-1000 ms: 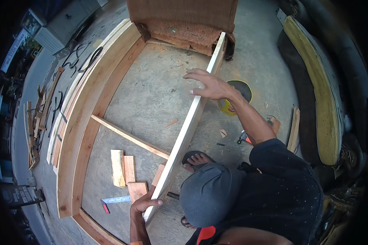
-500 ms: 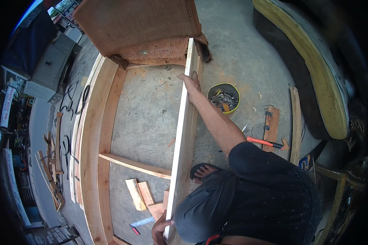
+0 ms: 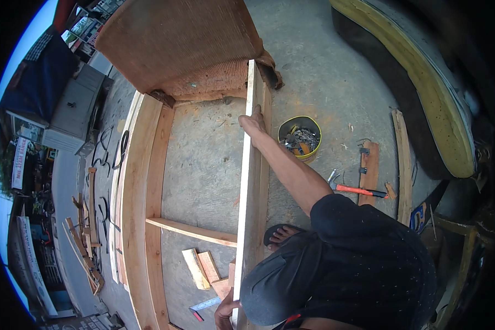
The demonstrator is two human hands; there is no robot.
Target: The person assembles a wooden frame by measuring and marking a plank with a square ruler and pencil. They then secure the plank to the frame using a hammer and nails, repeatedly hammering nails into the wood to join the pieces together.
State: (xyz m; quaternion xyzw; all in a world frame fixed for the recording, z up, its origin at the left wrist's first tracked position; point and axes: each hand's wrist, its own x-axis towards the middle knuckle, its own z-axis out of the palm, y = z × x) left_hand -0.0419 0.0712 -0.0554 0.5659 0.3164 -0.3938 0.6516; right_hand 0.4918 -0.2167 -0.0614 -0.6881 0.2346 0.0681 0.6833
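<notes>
A long pale wooden board (image 3: 246,181) stands on edge as the right side of a wooden frame on the concrete floor. My right hand (image 3: 253,125) is closed over its upper edge near the far end, thumb on the inner side. Lower down, my left hand (image 3: 225,312) grips the same board near my knee, partly cut off by the picture's lower edge. A thin crosspiece (image 3: 192,231) joins this board to the opposite wooden side (image 3: 140,187). Brown ribbed upholstery (image 3: 181,44) covers the frame's far end.
Wood offcuts (image 3: 197,268) and a try square (image 3: 204,304) lie inside the frame. To the right are a bucket of nails (image 3: 301,137), an orange-handled hammer (image 3: 360,190), and a long curved cushioned piece (image 3: 412,82). Wood scraps (image 3: 85,242) lie at left.
The whole view has shifted slightly, moving the frame and floor items a little down in the picture. Both hands keep hold of the same board, in nearly the same places.
</notes>
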